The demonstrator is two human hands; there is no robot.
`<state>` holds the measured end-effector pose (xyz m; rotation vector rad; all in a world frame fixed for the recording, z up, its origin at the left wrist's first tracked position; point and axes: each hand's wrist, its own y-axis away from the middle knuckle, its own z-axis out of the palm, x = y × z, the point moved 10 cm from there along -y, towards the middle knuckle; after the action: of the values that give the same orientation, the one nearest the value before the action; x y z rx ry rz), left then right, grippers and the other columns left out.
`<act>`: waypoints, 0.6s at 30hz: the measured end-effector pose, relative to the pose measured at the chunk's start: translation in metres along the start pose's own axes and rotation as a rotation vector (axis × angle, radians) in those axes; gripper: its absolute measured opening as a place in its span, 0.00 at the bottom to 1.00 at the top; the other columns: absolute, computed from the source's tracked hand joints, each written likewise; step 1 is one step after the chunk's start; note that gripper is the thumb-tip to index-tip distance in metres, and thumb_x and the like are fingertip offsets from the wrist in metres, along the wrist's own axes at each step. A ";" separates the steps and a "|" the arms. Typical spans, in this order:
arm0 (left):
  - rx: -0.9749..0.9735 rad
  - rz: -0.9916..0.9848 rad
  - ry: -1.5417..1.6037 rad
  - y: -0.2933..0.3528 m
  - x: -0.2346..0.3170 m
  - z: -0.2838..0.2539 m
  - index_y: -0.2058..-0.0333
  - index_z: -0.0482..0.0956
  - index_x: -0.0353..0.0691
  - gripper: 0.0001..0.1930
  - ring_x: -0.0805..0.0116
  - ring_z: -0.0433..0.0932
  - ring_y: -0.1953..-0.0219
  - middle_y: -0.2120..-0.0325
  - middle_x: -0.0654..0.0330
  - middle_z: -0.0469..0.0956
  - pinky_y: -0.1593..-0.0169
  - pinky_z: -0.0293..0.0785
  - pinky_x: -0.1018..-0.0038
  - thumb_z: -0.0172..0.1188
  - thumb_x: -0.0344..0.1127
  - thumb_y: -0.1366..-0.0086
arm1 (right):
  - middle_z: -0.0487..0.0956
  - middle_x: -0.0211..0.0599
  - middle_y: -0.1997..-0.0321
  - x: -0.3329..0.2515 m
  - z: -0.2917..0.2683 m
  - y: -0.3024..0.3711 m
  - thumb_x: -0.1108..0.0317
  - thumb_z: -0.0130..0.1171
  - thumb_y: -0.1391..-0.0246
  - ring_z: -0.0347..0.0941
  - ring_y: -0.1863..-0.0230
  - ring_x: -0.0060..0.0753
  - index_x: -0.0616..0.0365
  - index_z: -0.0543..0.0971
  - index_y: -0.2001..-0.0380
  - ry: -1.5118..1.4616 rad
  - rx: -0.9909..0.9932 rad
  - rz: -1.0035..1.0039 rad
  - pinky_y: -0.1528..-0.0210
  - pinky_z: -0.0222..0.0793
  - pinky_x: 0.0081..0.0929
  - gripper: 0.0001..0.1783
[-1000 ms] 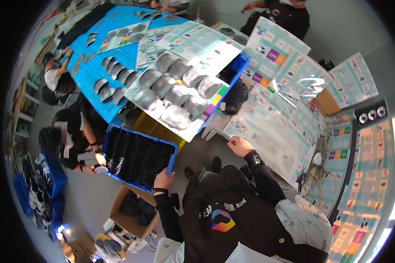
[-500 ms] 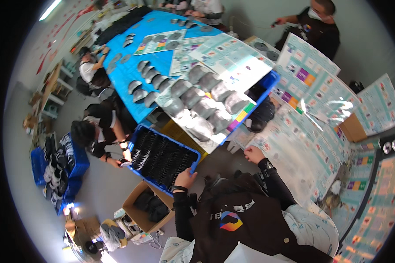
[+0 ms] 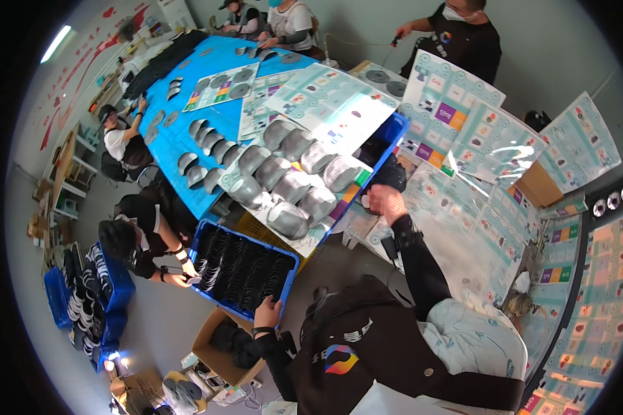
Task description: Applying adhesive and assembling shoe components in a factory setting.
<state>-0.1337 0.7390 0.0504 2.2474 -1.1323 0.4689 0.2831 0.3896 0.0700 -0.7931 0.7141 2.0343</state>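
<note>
While the left hand (image 3: 267, 313) grips the right rim of a blue plastic crate (image 3: 291, 274) filled with black curved pieces (image 3: 239, 266), near the blue-covered surface (image 3: 220, 123), the right hand (image 3: 386, 201) is beside a black bundle (image 3: 394, 173), its grasp impossible to tell.

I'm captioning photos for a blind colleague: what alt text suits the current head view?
A person's left hand holds the rim of a blue crate packed with dark curved pieces, while the right hand is near a black item. Gray curved pieces lie on a printed board and a blue table; a co-worker reaches to the crate's left end.
</note>
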 end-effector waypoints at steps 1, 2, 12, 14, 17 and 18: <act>0.002 -0.025 -0.008 0.014 -0.012 -0.002 0.49 0.78 0.33 0.26 0.47 0.83 0.57 0.65 0.45 0.84 0.52 0.78 0.60 0.63 0.50 0.35 | 0.81 0.35 0.61 -0.017 0.004 -0.006 0.59 0.58 0.40 0.80 0.62 0.34 0.58 0.77 0.57 0.156 0.291 -0.011 0.63 0.74 0.26 0.15; -0.011 -0.045 -0.004 0.014 -0.010 -0.002 0.49 0.78 0.33 0.26 0.47 0.83 0.57 0.64 0.45 0.84 0.52 0.78 0.59 0.62 0.50 0.35 | 0.81 0.36 0.59 -0.045 -0.008 -0.024 0.60 0.57 0.40 0.80 0.62 0.35 0.59 0.76 0.54 0.144 0.282 -0.092 0.62 0.76 0.29 0.16; 0.046 -0.211 -0.062 0.083 -0.028 0.015 0.47 0.78 0.35 0.27 0.48 0.83 0.57 0.62 0.47 0.85 0.53 0.78 0.60 0.63 0.52 0.36 | 0.75 0.46 0.58 -0.071 -0.049 -0.192 0.79 0.42 0.36 0.79 0.52 0.58 0.65 0.63 0.34 -0.169 0.110 0.063 0.56 0.77 0.36 0.26; 0.036 -0.254 -0.044 0.096 -0.030 0.021 0.48 0.79 0.34 0.27 0.48 0.84 0.57 0.61 0.46 0.85 0.52 0.78 0.60 0.64 0.51 0.36 | 0.76 0.51 0.55 -0.071 -0.045 -0.209 0.78 0.40 0.34 0.78 0.49 0.59 0.66 0.60 0.32 -0.097 0.020 0.076 0.54 0.76 0.36 0.26; 0.038 -0.345 -0.011 0.126 -0.038 0.028 0.49 0.79 0.35 0.26 0.48 0.83 0.57 0.62 0.46 0.85 0.51 0.78 0.60 0.64 0.51 0.36 | 0.81 0.53 0.55 -0.038 -0.047 -0.212 0.74 0.49 0.34 0.81 0.54 0.48 0.69 0.70 0.40 -0.153 0.288 0.201 0.56 0.77 0.33 0.21; 0.025 -0.357 0.005 0.134 -0.040 0.032 0.49 0.79 0.35 0.26 0.48 0.83 0.56 0.62 0.46 0.85 0.51 0.78 0.60 0.63 0.51 0.36 | 0.83 0.52 0.57 -0.070 -0.042 -0.211 0.71 0.55 0.37 0.82 0.57 0.44 0.69 0.76 0.48 0.580 0.229 -0.094 0.57 0.78 0.32 0.17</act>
<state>-0.2639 0.6796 0.0486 2.3999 -0.7013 0.3416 0.5049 0.4319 0.0531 -1.2676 1.1804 1.6008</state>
